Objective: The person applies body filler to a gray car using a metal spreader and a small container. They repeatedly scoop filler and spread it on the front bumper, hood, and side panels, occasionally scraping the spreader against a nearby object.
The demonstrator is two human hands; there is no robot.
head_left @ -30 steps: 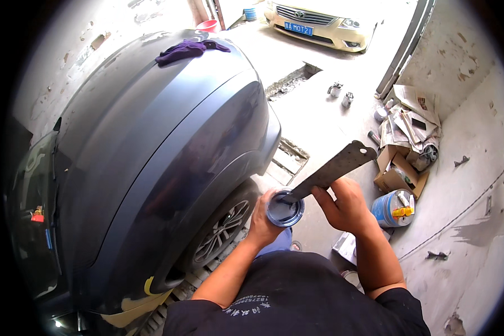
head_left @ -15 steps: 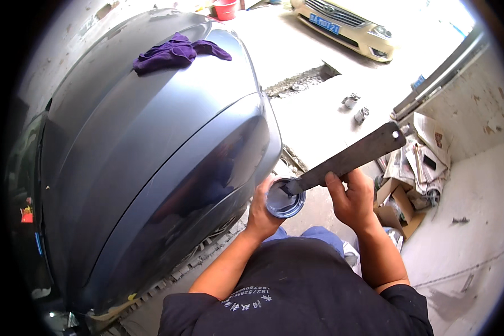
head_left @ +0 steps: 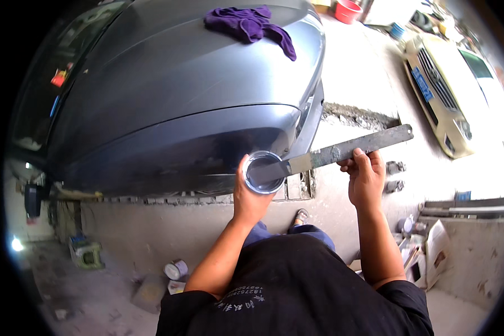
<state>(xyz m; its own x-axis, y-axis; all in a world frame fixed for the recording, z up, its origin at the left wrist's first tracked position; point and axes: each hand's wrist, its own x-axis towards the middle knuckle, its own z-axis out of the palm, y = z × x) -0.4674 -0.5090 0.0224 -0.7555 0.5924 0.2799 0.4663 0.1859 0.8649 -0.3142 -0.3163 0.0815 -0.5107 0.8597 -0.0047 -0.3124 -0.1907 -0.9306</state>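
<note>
My left hand (head_left: 251, 200) is wrapped round an open paint can (head_left: 264, 187), which holds grey-blue paint (head_left: 257, 172). Between the thumb and fingers of my right hand (head_left: 366, 171) is a long flat metal stirring stick (head_left: 353, 149) with a hole at its far end. Its lower end dips into the can, and dark paint coats the part near the rim. Both hands are beside the front corner of a dark grey car (head_left: 196, 84). A crumpled purple cloth (head_left: 246, 25) lies on that car's hood.
A cream car (head_left: 439, 84) stands at the far right, with a red bucket (head_left: 348, 10) at the back. Two small metal spray-gun cups (head_left: 396, 176) sit on the floor right of my right hand. Newspapers (head_left: 414, 257) are heaped by the right wall. A tin (head_left: 176, 270) lies behind on the left.
My view has swung to the right, so the cars appear turned. The stick has tipped flatter, showing its paint-marked face, and its end remains in the can. Both hands keep their holds.
</note>
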